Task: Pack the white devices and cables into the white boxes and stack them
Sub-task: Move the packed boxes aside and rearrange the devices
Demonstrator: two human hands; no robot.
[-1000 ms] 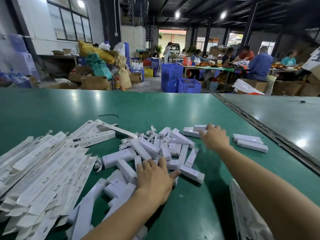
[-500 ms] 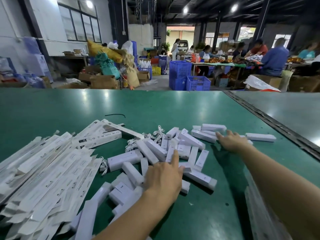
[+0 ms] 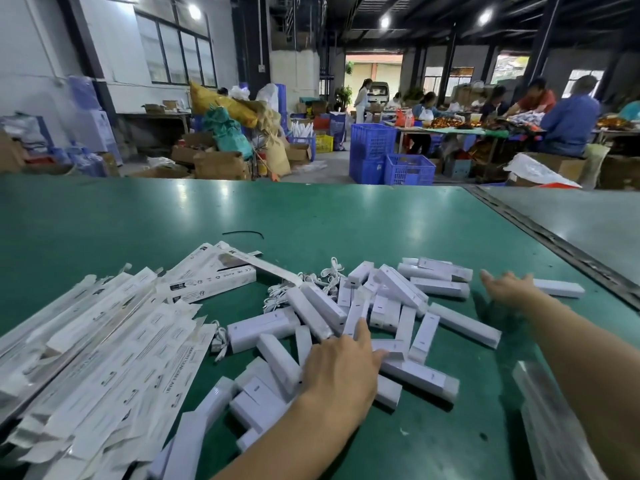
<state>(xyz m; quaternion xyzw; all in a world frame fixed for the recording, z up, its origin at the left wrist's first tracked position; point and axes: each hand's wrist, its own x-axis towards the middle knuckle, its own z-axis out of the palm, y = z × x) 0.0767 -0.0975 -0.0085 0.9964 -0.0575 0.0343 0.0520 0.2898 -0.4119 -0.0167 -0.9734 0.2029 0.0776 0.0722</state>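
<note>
Here, the left hand (image 3: 341,372) rests palm-down on a loose heap of white devices (image 3: 398,292) at mid-desk (image 3: 311,216), fingers straight and slightly apart; whatever lies under the palm is hidden. The right hand (image 3: 509,289), fingers spread and holding nothing, overlaps a lone device (image 3: 561,288); contact is unclear. White cables (image 3: 322,278) tangle behind the heap, partly covered. Flattened white boxes (image 3: 104,341) fan out on the left, cut off by the frame edge.

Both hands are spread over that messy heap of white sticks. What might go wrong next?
The left hand rests flat on loosely piled white devices, so sweeping could scatter them. The thin cables lie tangled against the pile and could snag. The right hand is beside a lone device near the table seam, which might catch it.
</note>
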